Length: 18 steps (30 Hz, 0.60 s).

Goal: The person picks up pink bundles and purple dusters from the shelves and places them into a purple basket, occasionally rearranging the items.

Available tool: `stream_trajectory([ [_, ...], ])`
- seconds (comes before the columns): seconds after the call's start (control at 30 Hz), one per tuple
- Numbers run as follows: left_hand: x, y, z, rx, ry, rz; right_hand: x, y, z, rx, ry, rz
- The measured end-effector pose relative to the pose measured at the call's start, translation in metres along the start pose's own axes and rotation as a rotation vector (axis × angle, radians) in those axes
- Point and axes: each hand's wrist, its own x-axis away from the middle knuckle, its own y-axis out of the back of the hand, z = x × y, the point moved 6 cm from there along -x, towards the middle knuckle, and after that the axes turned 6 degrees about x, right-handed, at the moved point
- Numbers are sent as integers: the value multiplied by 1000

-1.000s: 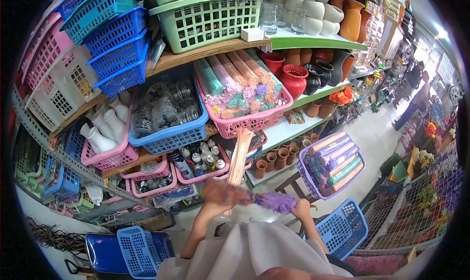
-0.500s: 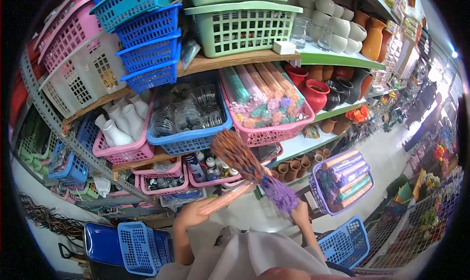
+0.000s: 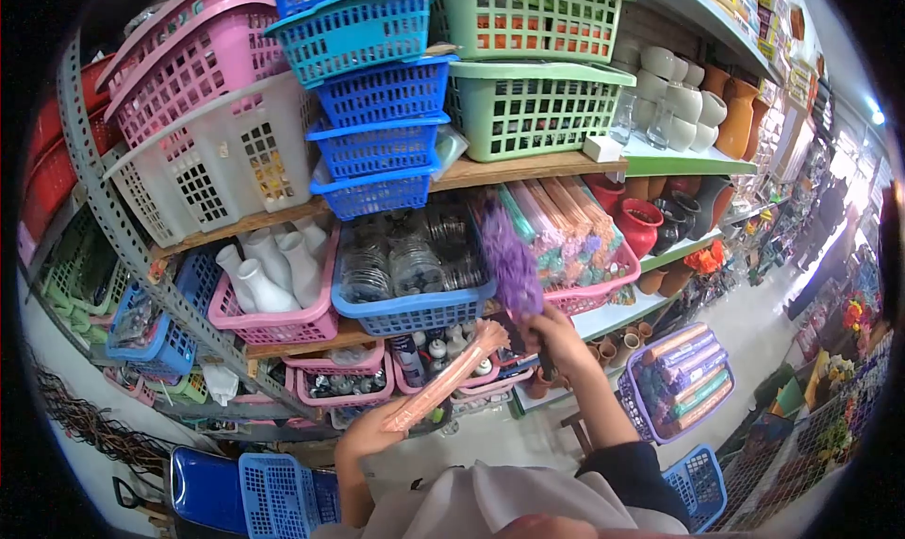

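My left hand [image 3: 370,430] is closed round the lower end of a long, plastic-wrapped peach bundle [image 3: 441,385] with a flared top. The bundle slants up and right in front of the lower shelf. My right hand [image 3: 558,339] grips a fluffy purple duster [image 3: 509,254], its head pointing up, and a dark handle end shows below the fist. The duster head overlaps the left side of a pink basket [image 3: 596,297] filled with similar wrapped bundles in peach, pink and green. Just left of it sits a blue basket [image 3: 415,319] of clear-wrapped round items.
White vases [image 3: 273,280] stand in another pink basket to the left. Stacked blue [image 3: 382,143] and green baskets [image 3: 537,110] line the shelf above. A purple basket [image 3: 677,383] of wrapped bundles is at lower right. Red and black pots [image 3: 641,226] stand on the right shelf.
My right hand has risen with the duster, whose head has swung upright toward the pink basket. My left hand keeps the peach bundle. The view has shifted, and the shelves appear lower and further right.
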Motion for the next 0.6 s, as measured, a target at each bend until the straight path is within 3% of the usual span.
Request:
stream_trajectory([
  [0.1, 8, 8, -19, 5, -1, 13, -45, -4, 22, 281, 93, -109],
  [0.13, 10, 11, -24, 60, -3, 30, -60, -4, 29, 510, 185, -199],
  [0.2, 15, 20, -19, 62, -39, 37, -89, -5, 33, 869, 213, -177],
  [0.27, 22, 28, -17, 56, -26, 32, -102, -14, 29, 976, 280, -177],
  [0.3, 22, 35, 2, 61, -110, 21, -107, -18, 29, 1085, 343, -180],
  [0.33, 27, 40, -3, 61, -112, 22, -114, -19, 25, 1086, 345, -182],
  [0.4, 39, 43, -4, 189, 172, 56, -122, -22, 19, 935, 387, -74],
  [0.53, 45, 53, 9, 279, 145, 97, -96, -27, 37, 709, 190, -84],
  [0.6, 46, 57, -7, 321, 19, 62, -96, -17, 31, 657, 241, -83],
])
